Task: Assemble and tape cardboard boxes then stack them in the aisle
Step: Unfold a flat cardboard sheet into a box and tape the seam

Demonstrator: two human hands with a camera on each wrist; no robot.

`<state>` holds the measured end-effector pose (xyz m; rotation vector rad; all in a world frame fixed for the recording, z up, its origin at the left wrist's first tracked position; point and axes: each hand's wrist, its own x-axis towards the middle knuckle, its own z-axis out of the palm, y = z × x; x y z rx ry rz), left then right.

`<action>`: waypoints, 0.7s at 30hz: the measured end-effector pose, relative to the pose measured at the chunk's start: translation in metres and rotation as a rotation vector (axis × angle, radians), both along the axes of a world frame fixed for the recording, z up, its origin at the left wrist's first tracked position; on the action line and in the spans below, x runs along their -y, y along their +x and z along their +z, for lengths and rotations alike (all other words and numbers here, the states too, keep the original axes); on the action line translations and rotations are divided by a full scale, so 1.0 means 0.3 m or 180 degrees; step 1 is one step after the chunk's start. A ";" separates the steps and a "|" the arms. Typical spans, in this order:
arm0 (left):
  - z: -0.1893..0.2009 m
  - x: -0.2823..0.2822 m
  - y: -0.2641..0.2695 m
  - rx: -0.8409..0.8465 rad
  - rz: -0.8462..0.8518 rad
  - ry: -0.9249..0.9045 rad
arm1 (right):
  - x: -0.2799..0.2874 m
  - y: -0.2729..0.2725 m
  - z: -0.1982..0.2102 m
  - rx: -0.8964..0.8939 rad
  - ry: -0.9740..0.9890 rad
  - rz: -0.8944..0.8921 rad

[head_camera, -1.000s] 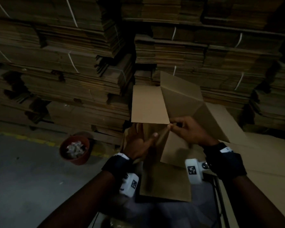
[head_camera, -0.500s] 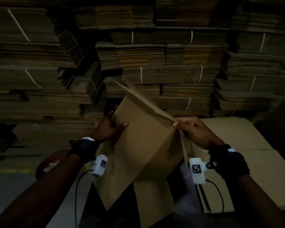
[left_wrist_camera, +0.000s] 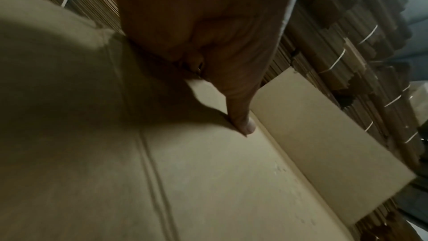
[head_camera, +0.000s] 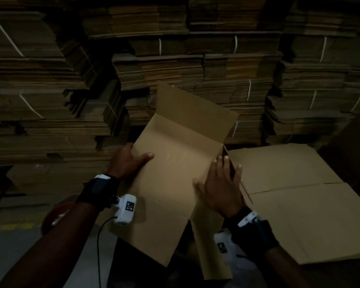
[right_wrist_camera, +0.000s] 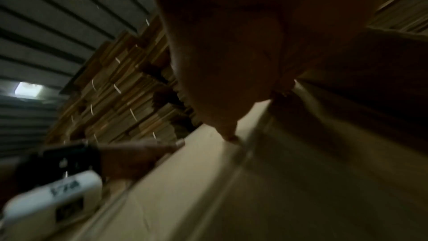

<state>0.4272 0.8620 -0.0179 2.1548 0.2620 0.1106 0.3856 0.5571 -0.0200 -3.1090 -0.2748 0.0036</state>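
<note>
One box (head_camera: 175,173) — your left hand (head_camera: 127,161) grips its edge, right hand (head_camera: 222,188) presses flat — unformed, untaped, unstacked.

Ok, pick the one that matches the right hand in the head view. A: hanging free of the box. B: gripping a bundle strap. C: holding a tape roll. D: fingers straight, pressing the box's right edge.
D: the right hand lies with straight fingers against the right edge of the cardboard box.
</note>
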 end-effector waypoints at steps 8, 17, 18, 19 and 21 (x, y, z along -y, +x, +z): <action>0.082 -0.220 -0.032 -0.0237 -0.0504 0.0032 | -0.190 0.050 -0.149 0.0153 0.0134 0.0250; -0.066 -0.416 -0.214 -0.1310 -0.0483 -0.1171 | -0.345 0.044 -0.456 -0.1602 0.1077 0.0117; -0.119 -0.445 -0.236 -0.1402 -0.0406 -0.1209 | -0.349 0.033 -0.497 -0.1766 0.0944 0.0117; -0.159 -0.465 -0.264 -0.1544 -0.0378 -0.1084 | -0.348 0.016 -0.540 -0.1933 0.0773 0.0106; -0.240 -0.497 -0.312 -0.1855 -0.0393 -0.0843 | -0.338 -0.031 -0.619 -0.2150 0.0510 0.0051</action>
